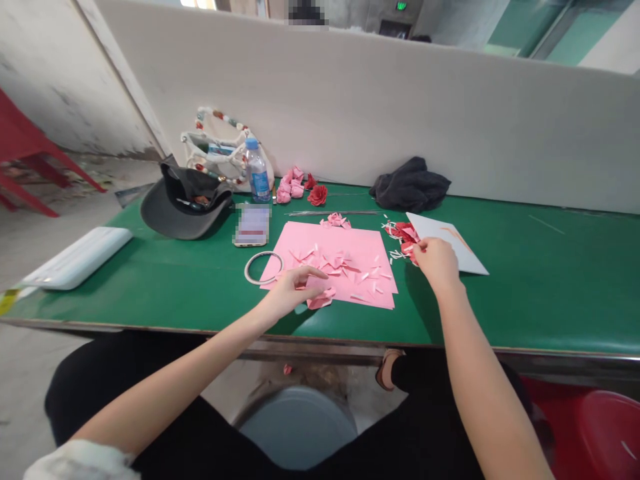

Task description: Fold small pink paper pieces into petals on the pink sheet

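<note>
My left hand (293, 291) hovers at the front edge of the pink paper sheets (373, 243), thumb and fingers apart. Just beyond and under its fingertips lie cut pink paper pieces (320, 300). Several more pink petals and white-backed strips (345, 261) are strewn over the sheets. My right hand (439, 265) reaches to a small heap of red paper pieces (401, 232), its fingertips pinched on a red piece, mostly hidden. Beside that hand lies a white sheet (463, 252) with an orange mark. A roll of tape (263, 268) sits on the sheets' left edge.
Behind the sheets are thin wires (335, 213), a red paper rose (317, 195) and crumpled pink paper flowers (290, 185). A phone (253, 225), cap (187, 203), water bottle (257, 173) and beaded bag (193, 147) stand left. Dark cloth (411, 185) lies by the partition (350, 113).
</note>
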A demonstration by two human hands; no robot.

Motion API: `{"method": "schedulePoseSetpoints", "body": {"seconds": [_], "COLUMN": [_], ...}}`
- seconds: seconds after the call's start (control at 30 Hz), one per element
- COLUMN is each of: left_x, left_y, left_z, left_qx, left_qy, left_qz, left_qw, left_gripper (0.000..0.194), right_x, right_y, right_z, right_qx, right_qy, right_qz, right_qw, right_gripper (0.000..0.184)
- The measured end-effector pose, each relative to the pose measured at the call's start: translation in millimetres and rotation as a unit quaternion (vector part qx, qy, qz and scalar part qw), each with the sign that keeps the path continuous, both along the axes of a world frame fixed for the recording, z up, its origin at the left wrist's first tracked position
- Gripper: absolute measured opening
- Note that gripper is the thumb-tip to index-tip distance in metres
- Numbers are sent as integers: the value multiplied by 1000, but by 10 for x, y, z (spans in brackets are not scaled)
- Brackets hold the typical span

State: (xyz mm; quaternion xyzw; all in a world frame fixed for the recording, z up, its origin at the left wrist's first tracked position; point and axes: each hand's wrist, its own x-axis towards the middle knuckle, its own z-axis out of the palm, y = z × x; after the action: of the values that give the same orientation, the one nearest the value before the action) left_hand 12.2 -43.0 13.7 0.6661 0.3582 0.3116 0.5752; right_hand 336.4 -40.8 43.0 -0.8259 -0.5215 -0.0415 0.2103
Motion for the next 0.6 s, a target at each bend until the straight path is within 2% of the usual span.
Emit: {"method": "schedulePoseSetpoints", "body": {"seconds": [0.07,0.13,0.23,0.37,0.6], "left_x": [-4,-5,-1,5,-17], "left_y": [-8,-9,2,20,8], "left_z": [13,13,-6,-24,41], "left_qx": [-12,-28,-54,-55,-71], "left_qy": [-3,-10,-26,-51,-59], "left_qz": [-8,-8,-10,-9,4], "left_qw": [1000,1000,998,997,996], "left_gripper": [29,29,29,29,29], "right_x": [74,78,45,42,53], "right_y": [5,20,54,82,118], "right_z": [-10,-33,-68,-101,-126], "right_qx": [-62,-78,-47,-6,-15], "right_qy": [-24,-28,-35,-47,-8], "right_qz": [-47,-49,-38,-29,-12], "right_qw": [997,995,998,998,1000], "right_gripper": [23,23,30,30,29]}}
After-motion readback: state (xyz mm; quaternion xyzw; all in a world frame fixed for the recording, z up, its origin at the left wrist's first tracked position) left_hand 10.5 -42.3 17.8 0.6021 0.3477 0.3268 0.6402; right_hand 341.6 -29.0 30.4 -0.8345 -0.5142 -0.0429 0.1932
